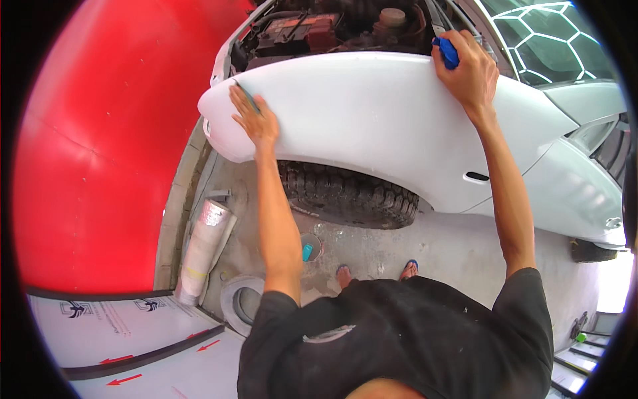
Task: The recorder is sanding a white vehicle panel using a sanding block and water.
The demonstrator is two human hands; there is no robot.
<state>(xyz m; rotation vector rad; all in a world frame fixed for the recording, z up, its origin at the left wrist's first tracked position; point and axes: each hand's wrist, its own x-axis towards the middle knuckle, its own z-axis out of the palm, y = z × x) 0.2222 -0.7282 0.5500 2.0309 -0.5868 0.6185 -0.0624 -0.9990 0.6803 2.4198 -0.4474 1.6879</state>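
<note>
In front of me is the white front fender (345, 106) of a car, below its open engine bay. My left hand (258, 125) lies near the fender's front end, fingers stretched. Between its thumb and fingers shows the edge of a thin grey-green flat piece (248, 97), pressed against the panel; its exact kind is unclear. At the fender's upper rear edge, close to the windshield, my right hand (473, 74) is closed around a crumpled blue cloth-like bundle (447, 53). Part of that bundle is hidden by the fingers.
A battery (299, 30) sits in the engine bay. Under the fender is a black tyre (352, 196). A red wall panel (100, 146) stands at left, with a wrapped roll (203, 253) and a round ring-shaped thing (239, 302) nearby. A bucket (310, 247) with something teal stands on the floor.
</note>
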